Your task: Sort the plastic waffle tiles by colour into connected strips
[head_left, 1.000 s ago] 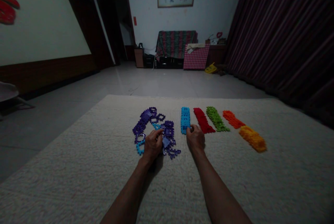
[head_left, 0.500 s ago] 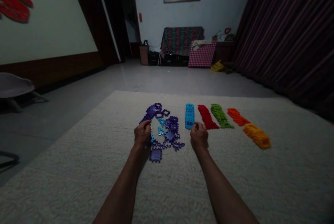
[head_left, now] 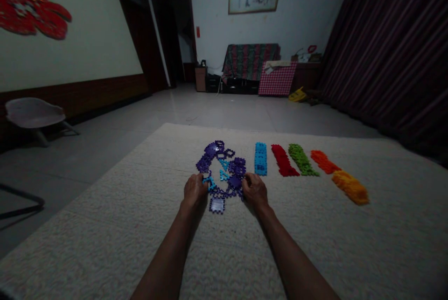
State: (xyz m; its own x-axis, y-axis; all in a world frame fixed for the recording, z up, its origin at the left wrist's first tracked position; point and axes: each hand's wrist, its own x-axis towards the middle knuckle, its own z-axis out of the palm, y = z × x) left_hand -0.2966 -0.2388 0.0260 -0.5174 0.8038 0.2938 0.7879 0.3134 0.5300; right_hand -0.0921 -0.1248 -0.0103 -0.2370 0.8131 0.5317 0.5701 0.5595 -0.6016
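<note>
My left hand [head_left: 196, 189] is low over the rug with its fingers closed at a light blue interlocking plastic piece [head_left: 210, 183], on the left side of a loose pile. My right hand [head_left: 255, 190] is closed at the pile's right edge, beside a purple square tile [head_left: 234, 182]; whatever its fingertips hold is hidden. The pile is mostly purple pieces [head_left: 212, 149], with light blue triangular frames [head_left: 224, 175] among them. A single purple square [head_left: 217, 205] lies flat nearer to me, between my forearms.
To the right lie a light blue row [head_left: 261, 159], a red row [head_left: 283, 161], a green row [head_left: 303, 160], an orange group [head_left: 325, 162] and a yellow-orange group [head_left: 350, 187] of pieces. All rest on a pale rug [head_left: 140, 225]. A chair [head_left: 35, 113] stands at left.
My right hand has moved left, from beside the light blue row to the purple pile. My left hand has lowered slightly toward the light blue piece. The whole view has shifted a little.
</note>
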